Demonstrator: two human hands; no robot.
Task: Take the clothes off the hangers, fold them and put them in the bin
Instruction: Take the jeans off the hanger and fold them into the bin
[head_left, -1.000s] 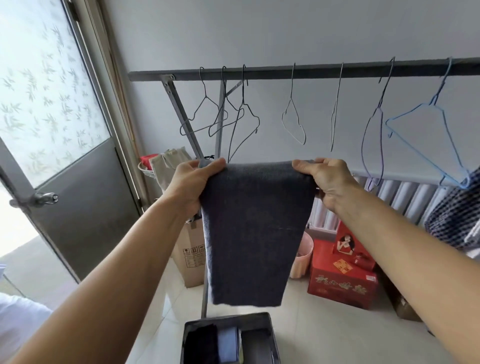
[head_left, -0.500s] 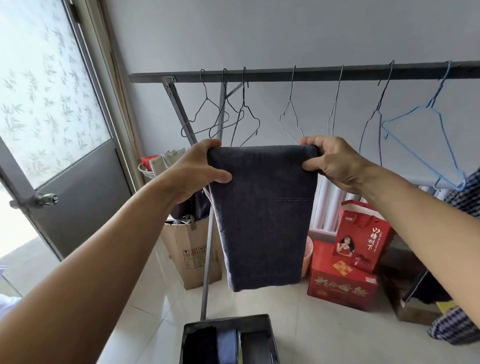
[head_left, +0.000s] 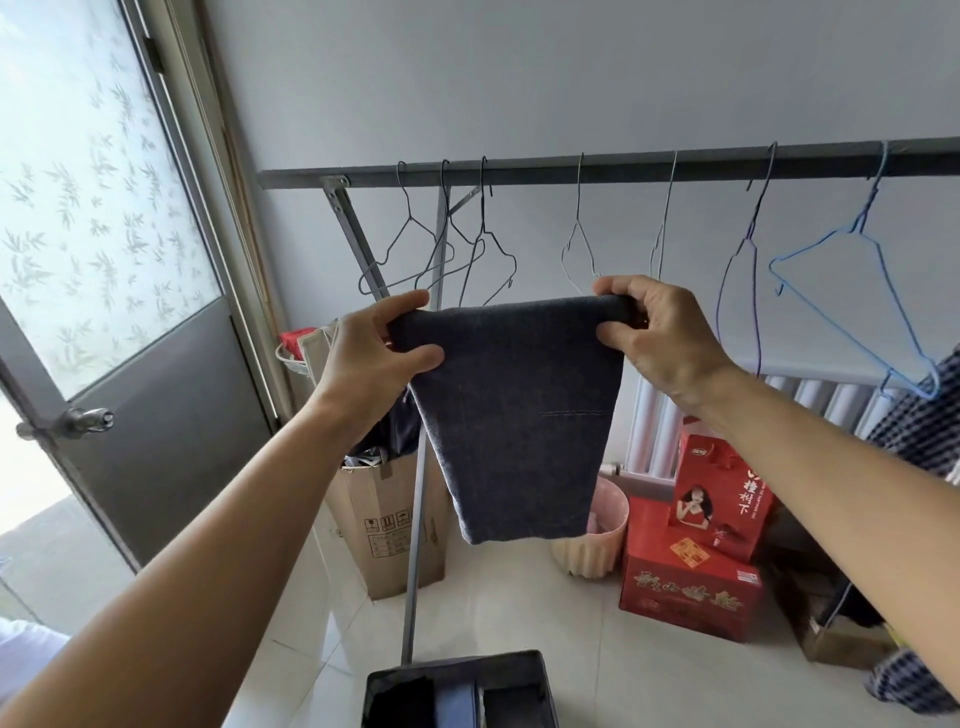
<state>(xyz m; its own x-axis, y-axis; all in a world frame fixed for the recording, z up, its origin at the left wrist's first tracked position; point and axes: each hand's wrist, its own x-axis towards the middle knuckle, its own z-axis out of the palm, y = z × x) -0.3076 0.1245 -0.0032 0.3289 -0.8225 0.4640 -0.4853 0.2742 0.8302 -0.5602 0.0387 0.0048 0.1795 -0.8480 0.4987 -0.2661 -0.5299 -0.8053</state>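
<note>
I hold a folded dark grey garment (head_left: 514, 415) up in front of me by its top edge. My left hand (head_left: 369, 358) pinches its left corner and my right hand (head_left: 660, 338) grips its right corner. It hangs down in a narrowing flap above the floor. Below, at the frame's bottom edge, stands a dark bin (head_left: 540, 675) with folded clothes inside. Several bare wire hangers (head_left: 470, 249) hang on the grey rail (head_left: 623, 163) behind the garment, among them a blue hanger (head_left: 878, 306). A checked garment (head_left: 924, 431) shows at the right edge.
A door (head_left: 104, 260) with frosted glass stands at left. On the tiled floor are a cardboard box (head_left: 384, 525), a pink basket (head_left: 602, 525), red gift boxes (head_left: 691, 582) and a radiator (head_left: 654, 431). The rack's upright pole (head_left: 415, 545) descends just behind the bin.
The garment hangs shorter than a second ago, its lower edge higher above the bin, and both hands have shifted their grip on the top edge.
</note>
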